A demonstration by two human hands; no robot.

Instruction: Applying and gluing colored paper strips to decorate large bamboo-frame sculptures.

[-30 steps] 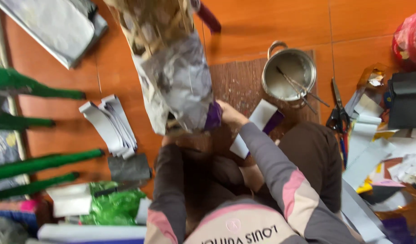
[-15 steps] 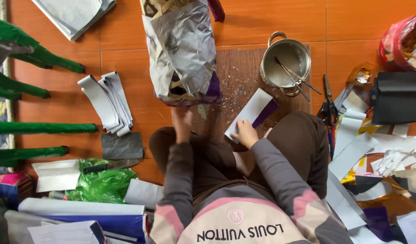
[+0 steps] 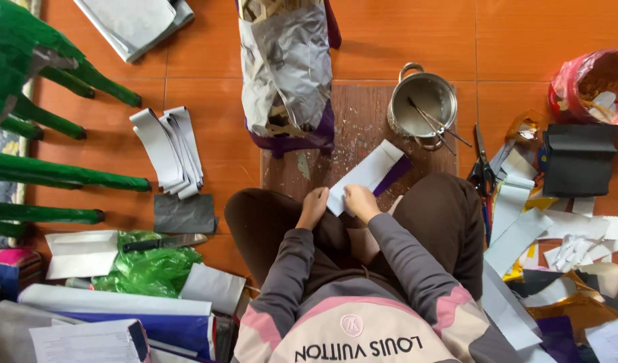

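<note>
2 hands, left hand [image 3: 314, 205] and right hand [image 3: 360, 200], grip the white paper strip [image 3: 364, 176].

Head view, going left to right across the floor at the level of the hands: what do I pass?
Green poles → grey paper strips → left hand → white-and-purple sheet → right hand → scissors → black folded sheet.

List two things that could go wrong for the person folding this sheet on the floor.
The metal pot with sticks in it sits close beyond the white and purple sheet held by the left hand and right hand; a reach might tip it. Scissors lie by the knee, a possible cut hazard.
</note>
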